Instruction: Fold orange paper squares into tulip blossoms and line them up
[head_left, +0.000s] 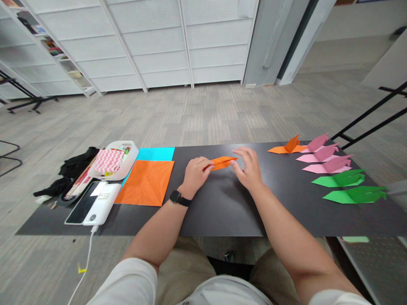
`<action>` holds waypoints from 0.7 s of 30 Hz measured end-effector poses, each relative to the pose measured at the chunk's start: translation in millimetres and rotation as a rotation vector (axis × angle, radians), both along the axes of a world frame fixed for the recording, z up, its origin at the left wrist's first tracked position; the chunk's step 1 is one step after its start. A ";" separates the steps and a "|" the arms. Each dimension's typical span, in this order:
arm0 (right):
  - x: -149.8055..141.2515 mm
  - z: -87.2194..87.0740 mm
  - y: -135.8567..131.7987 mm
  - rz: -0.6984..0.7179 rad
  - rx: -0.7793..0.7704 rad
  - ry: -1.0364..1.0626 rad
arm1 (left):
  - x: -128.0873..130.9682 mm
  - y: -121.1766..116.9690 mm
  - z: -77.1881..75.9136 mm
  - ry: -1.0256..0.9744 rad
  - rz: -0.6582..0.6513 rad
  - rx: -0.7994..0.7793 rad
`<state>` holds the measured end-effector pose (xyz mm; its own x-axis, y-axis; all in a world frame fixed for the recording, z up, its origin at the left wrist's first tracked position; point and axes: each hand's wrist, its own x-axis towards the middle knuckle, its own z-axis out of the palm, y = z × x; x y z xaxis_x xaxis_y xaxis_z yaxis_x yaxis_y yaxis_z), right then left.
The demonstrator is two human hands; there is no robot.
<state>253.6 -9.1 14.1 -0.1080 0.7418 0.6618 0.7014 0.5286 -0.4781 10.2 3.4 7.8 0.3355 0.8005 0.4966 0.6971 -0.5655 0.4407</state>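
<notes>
A narrow folded piece of orange paper (224, 162) is held just above the dark table. My left hand (197, 174) pinches its left end, thumb against fingers; a dark watch (175, 196) is on that wrist. At the pointed right end is my right hand (248, 168), with thumb and fingers spread apart and the thumb at or very near the tip. To the left of my hands lies a creased orange square sheet (146, 182), partly over a cyan sheet (157, 153).
Folded paper birds line the table's right side: an orange bird (288, 146), several pink ones (327, 164) and green ones (354, 195). At left are a white basket (129, 163), a phone (83, 203), a white power bank (101, 204) with a cable (89, 254), and black cloth (76, 163).
</notes>
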 end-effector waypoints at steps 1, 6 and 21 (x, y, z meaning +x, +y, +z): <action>2.3 1.7 -0.1 -0.034 0.016 0.063 | -1.3 -0.8 2.1 -0.090 0.034 0.028; 0.7 3.1 -3.0 0.013 -0.011 0.122 | 0.7 -6.6 4.9 -0.390 0.061 0.145; -22.4 -5.8 -7.1 0.185 0.001 -0.034 | 15.6 -16.1 4.0 -0.466 -0.056 0.021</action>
<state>231.1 -16.1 8.3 -0.2647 0.7069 0.6559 0.6083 0.6502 -0.4553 25.8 -12.8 11.8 0.1153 0.7755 0.6207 0.3958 -0.6090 0.6873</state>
